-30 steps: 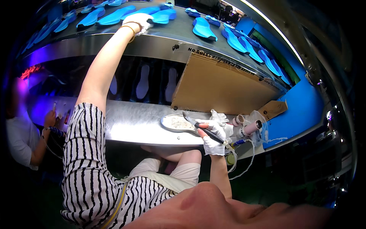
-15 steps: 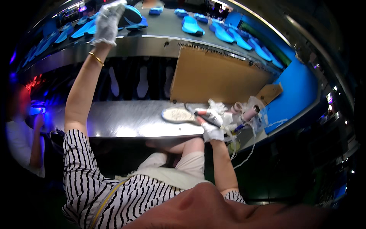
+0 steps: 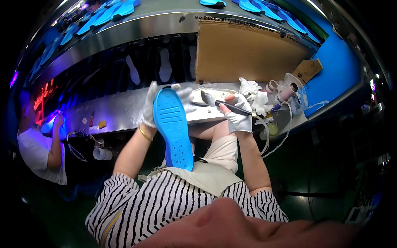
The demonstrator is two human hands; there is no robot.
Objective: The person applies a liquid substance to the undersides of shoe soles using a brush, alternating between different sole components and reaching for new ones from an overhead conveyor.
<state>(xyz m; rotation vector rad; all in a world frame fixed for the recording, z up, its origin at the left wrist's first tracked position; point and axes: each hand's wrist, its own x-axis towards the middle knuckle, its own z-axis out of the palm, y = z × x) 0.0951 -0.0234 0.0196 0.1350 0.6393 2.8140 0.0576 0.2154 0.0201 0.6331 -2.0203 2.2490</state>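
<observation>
At the bench point(image 3: 124, 106), hands point(image 3: 149, 108) point(image 3: 240, 120) clasp sole point(image 3: 172, 124) and tool point(image 3: 232, 108).

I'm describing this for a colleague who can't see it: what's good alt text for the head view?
A gloved left hand holds a foot-shaped blue sole, while the gloved right hand grips a black-handled tool. Beyond are a metal workbench, a cardboard panel and more blue soles; a co-worker is at left.

At twelve o'clock, the top edge cuts a blue insole point(image 3: 213, 3); the left hand point(image 3: 149, 108), blurred, is partly hidden behind the held sole point(image 3: 170, 120).
</observation>
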